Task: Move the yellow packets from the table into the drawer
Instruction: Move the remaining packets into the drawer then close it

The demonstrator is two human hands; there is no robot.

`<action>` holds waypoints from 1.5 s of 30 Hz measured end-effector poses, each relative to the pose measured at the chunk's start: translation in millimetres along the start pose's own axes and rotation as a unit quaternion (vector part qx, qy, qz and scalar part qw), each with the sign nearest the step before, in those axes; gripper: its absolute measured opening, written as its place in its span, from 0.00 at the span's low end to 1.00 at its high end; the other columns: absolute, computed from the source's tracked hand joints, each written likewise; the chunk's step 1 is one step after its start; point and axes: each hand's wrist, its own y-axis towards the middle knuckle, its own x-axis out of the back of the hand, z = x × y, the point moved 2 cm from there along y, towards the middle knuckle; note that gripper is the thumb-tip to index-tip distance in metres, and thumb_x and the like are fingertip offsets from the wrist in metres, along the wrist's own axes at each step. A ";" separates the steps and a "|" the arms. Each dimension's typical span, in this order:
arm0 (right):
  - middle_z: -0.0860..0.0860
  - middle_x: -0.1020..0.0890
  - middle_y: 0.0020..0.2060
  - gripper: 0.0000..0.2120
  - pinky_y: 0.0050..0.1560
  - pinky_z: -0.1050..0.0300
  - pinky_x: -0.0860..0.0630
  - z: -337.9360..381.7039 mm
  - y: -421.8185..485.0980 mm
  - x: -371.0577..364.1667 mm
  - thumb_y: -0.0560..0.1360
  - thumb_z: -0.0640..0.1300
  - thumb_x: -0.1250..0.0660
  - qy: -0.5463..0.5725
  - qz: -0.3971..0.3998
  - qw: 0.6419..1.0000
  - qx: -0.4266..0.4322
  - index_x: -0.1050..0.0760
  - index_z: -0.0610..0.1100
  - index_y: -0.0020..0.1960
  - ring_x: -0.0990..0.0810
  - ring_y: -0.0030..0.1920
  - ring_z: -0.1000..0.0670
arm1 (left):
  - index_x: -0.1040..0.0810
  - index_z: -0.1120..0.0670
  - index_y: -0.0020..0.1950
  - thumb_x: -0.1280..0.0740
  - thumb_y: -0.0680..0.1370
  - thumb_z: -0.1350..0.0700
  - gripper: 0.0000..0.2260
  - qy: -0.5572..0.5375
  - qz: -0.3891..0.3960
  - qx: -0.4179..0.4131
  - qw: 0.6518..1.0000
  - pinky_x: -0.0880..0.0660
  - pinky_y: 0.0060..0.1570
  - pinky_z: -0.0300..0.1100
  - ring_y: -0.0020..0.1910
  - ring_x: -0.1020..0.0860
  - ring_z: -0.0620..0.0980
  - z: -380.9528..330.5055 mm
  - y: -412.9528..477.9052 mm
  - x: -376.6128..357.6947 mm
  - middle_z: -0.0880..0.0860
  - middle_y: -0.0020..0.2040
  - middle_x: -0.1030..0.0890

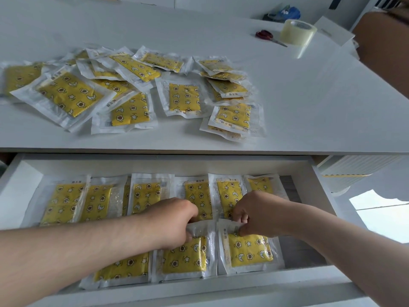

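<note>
Head view: my left hand (174, 220) and right hand (254, 212) each pinch a packet's (250, 251) top edge inside the drawer (318, 180), at 6 o'clock. A pile (132, 85) waits at 11 on the table (309, 96). Careless seating could ruck the neighbouring rows.

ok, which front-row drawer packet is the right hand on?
The rightmost front-row packet: the right hand pinches its top edge. The left hand grips the middle one.

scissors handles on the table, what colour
Red, on the scissors beside the tape roll; head view.
</note>
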 end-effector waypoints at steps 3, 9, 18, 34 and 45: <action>0.56 0.18 0.50 0.13 0.50 0.60 0.20 -0.1 -0.9 0.2 0.73 0.50 0.28 -0.009 -0.005 1.000 0.013 0.21 0.51 0.57 0.19 0.48 0.54 | 0.24 0.49 0.54 0.30 0.75 0.52 0.10 -0.001 -0.003 -0.019 1.000 0.26 0.41 0.41 0.46 0.24 0.47 1.5 -0.7 1.3 0.48 0.49 0.22; 0.62 0.21 0.46 0.13 0.48 0.70 0.25 -5.8 -6.6 13.1 0.73 0.51 0.28 -0.007 -0.047 0.999 0.027 0.21 0.54 0.57 0.22 0.46 0.60 | 0.30 0.47 0.59 0.33 0.75 0.44 0.15 0.072 -0.044 -0.125 0.989 0.34 0.48 0.37 0.53 0.32 0.42 3.9 -7.9 9.4 0.43 0.52 0.31; 0.60 0.20 0.48 0.17 0.50 0.63 0.22 -6.2 -6.0 -1.4 0.69 0.55 0.25 -0.017 0.023 0.998 0.059 0.23 0.55 0.56 0.22 0.46 0.57 | 0.35 0.40 0.72 0.34 0.77 0.45 0.24 0.100 0.077 -0.203 0.971 0.33 0.57 0.39 0.60 0.30 0.44 -1.3 -13.9 0.8 0.43 0.61 0.27; 0.56 0.18 0.34 0.07 0.45 0.62 0.21 -32.1 -25.2 21.1 0.73 0.50 0.32 0.093 0.014 0.991 -0.099 0.17 0.50 0.42 0.20 0.34 0.59 | 0.40 0.36 0.73 0.32 0.74 0.44 0.29 0.046 0.105 -0.177 0.977 0.37 0.47 0.32 0.52 0.32 0.40 4.5 -7.9 -5.8 0.39 0.51 0.33; 0.42 0.15 0.45 0.04 0.48 0.53 0.17 -49.2 -28.8 4.0 0.75 0.38 0.35 0.235 0.159 0.939 -0.196 0.24 0.42 0.42 0.14 0.47 0.44 | 0.39 0.33 0.70 0.30 0.73 0.45 0.30 0.042 0.121 -0.164 0.978 0.28 0.58 0.42 0.57 0.29 0.42 6.0 -9.1 -5.2 0.38 0.58 0.29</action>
